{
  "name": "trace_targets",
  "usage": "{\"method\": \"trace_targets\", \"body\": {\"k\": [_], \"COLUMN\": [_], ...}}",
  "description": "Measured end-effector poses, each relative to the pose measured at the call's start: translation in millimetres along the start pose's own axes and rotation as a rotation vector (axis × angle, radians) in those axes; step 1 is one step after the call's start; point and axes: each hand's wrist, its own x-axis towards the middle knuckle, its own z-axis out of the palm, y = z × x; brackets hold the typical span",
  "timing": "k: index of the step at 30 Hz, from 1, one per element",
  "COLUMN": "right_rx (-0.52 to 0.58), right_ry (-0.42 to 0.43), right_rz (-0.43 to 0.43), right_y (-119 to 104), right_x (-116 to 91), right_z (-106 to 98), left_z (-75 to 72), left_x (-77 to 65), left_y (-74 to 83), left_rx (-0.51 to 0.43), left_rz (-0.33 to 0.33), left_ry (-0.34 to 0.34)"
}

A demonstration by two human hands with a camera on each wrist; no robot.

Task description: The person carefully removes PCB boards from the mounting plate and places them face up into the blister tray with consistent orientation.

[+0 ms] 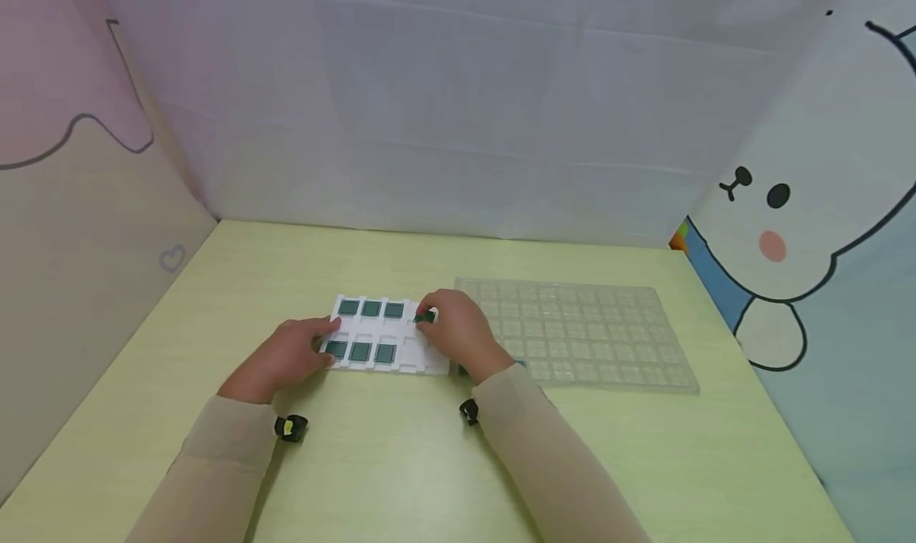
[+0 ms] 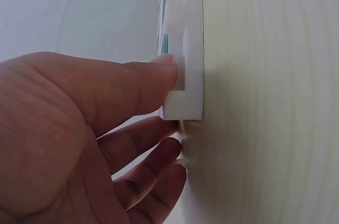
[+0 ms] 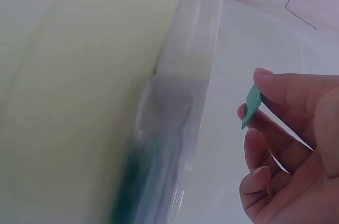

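Now the right hand [image 1: 459, 328] is pinching a square green chip [image 3: 252, 106], perhaps risking a drop through slippage; the left hand [image 1: 288, 356] is gripping the white pocketed tray [image 1: 375, 327].

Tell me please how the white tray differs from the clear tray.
Size: the clear tray is larger than the white tray. Look: the white tray is opaque; the clear tray is see-through. Contents: the white tray shows six green chips in its pockets; the clear tray shows mostly bare pockets. Both have pockets in rows.
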Motion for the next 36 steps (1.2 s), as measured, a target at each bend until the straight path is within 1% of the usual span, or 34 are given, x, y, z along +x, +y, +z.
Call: {"method": "trace_targets", "body": {"k": [11,15,20,27,30,36], "right_rx": [0.02,0.037,0.046,0.075,0.075,0.11], "right_ry": [0.012,0.02,0.021,0.03,0.023,0.016], "right_rz": [-0.002,-0.014,-0.033,-0.051,-0.051,-0.059], "right_y": [12.8,15.7,19.1,28.6,33.6,43.2], "right_x": [-14.2,-18.7,-25.3,-35.5,-38.7,-43.4], "right_z": [-7.7,-8.9,-9.8,-12.0,-13.5,-16.0], "left_z": [3.0,5.1,8.2,10.7,12.3,14.3], "left_x": [-0.3,-1.2,-0.7,-1.5,-1.5,-0.6], "left_y": [-2.6,-3.9,-5.7,-6.7,-7.4,-7.9], "left_rx": [0.001,0.002,0.003,0.002,-0.001,-0.006], "left_rz": [0.007,0.008,0.026,0.013,0.015,0.016], "left_ry": [0.002,0.008,0.012,0.01,0.009,0.011]}}
